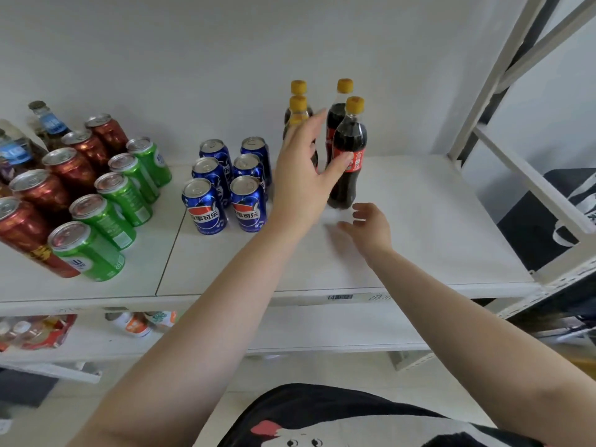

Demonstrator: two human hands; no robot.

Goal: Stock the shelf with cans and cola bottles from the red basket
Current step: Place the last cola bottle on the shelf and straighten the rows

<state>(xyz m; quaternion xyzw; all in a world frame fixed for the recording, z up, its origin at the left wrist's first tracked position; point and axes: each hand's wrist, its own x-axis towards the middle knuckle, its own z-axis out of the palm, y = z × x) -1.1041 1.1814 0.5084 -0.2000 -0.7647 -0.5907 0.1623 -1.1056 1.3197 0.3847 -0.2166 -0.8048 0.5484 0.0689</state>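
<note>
The white shelf (pixel 419 227) carries everything. Cola bottles (pixel 350 156) with yellow caps stand upright just behind the left grip (pixel 303 175), the front one also just beyond the right grip (pixel 371 227). Left of the left grip stand six blue cans (pixel 225 185) in two rows; farther left, rows of green cans (pixel 119 195) and red cans (pixel 54 185), then glass bottles (pixel 48 124) at the back.

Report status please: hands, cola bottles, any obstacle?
Left hand open among cola bottles. Right hand open, empty, before them. Blue cans close left.
</note>
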